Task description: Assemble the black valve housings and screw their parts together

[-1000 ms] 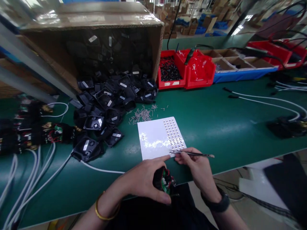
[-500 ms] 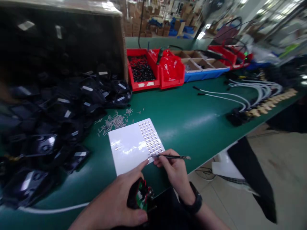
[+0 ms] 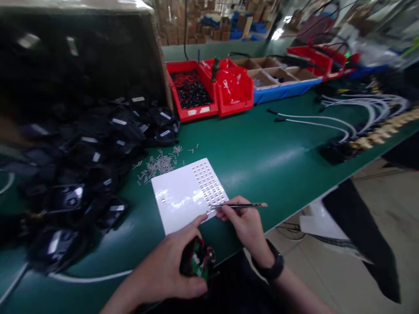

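My left hand [image 3: 166, 266] is wrapped round a small black housing with a green circuit board [image 3: 198, 261] and red wires showing in it. Its index fingertip touches the near edge of a white sheet [image 3: 178, 187]. On the right part of that sheet sit rows of small shiny metal discs [image 3: 207, 181], and one disc lies alone at the left. My right hand [image 3: 244, 222] pinches a pair of dark tweezers [image 3: 245, 205]. The tweezer tips reach the discs at the sheet's near right corner; whether they grip one is too small to tell.
Loose small metal pins [image 3: 160, 165] lie behind the sheet. Black housings [image 3: 98, 148] are heaped at the left, before a large box. Red bins [image 3: 196, 111], a blue divided tray [image 3: 288, 90] and white cables [image 3: 321, 120] stand farther back and right. A white cable [image 3: 91, 278] runs at front left.
The camera view has shifted slightly. Both hands keep their holds, and the tweezer tips remain at the discs near the sheet's corner.
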`<state>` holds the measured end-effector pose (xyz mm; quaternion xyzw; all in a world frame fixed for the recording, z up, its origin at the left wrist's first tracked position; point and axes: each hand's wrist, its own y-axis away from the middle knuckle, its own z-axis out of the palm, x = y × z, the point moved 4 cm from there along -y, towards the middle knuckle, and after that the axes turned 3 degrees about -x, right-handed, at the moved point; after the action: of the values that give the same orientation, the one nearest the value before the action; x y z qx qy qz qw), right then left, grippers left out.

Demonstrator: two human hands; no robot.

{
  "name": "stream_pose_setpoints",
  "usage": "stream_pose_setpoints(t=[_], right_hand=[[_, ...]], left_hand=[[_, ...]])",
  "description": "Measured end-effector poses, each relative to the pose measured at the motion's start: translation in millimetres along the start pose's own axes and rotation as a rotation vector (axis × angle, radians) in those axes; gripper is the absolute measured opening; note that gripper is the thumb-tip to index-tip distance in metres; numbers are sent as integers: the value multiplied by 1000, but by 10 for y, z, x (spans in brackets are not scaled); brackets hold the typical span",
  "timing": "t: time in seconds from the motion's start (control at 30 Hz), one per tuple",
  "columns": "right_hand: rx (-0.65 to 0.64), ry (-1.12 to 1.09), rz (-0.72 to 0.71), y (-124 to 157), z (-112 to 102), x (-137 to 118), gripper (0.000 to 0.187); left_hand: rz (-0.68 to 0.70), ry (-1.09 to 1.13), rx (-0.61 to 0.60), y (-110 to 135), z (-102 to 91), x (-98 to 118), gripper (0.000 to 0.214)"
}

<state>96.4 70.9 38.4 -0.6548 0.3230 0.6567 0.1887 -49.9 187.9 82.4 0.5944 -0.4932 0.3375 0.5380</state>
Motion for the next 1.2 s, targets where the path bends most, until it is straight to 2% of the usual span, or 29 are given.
stream_pose_setpoints(t=[0.17, 0.4, 0.57, 0.77, 0.93, 1.07, 1.2], right_hand=[[-7, 80, -27, -18, -18, 6, 28], [2, 136, -76, -9, 24, -62, 22], [-55, 194, -116, -21, 22, -104, 21], [-125, 197, -100, -31, -22, -59, 22], [-121, 218, -88, -30, -21, -60, 24], [-97, 215, -88, -3, -3, -72, 27], [-48, 138, -27, 19, 21, -28, 28]], left_hand=[[5, 1, 33, 25, -58, 17, 62], [10, -8, 37, 40, -49, -21, 61], [-1, -18, 38, 34, -48, -35, 56], [13, -24, 45, 23, -52, -36, 56], [3, -6, 52, 25, -46, -37, 54], [30, 66, 61, 35, -54, -57, 55], [60, 267, 79, 119, -76, -119, 64]])
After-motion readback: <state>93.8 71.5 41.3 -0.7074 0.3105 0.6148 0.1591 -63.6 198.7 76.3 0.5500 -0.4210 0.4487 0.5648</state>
